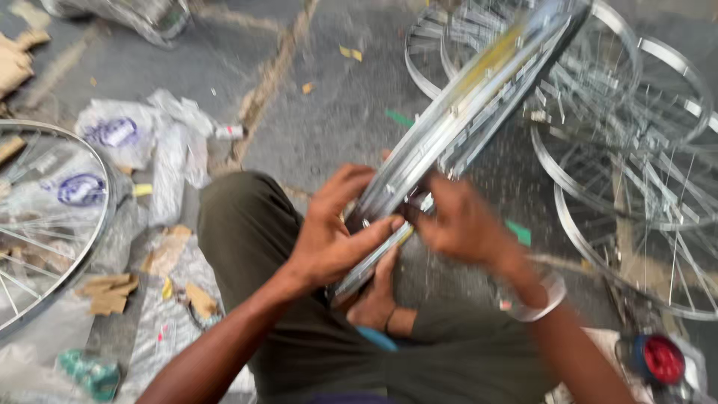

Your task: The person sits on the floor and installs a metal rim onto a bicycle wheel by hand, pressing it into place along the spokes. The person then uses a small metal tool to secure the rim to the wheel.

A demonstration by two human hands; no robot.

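I sit cross-legged on the floor with a shiny metal bicycle wheel rim (479, 97) standing edge-on over my lap, running from my hands up to the top right. My left hand (336, 236) grips the near end of the rim, thumb laid across its edge. My right hand (460, 221) is on the rim's other side, fingers pinched at a small fitting near the spokes; it is blurred. A pale bangle (540, 299) sits on my right wrist. My bare foot (374, 299) rests under the rim.
A pile of spoked wheels (636, 150) lies on the floor to the right. Another spoked wheel (45, 224) lies at the left over plastic bags (142, 135) and cardboard scraps (108, 292). A red-capped container (662, 359) sits at bottom right.
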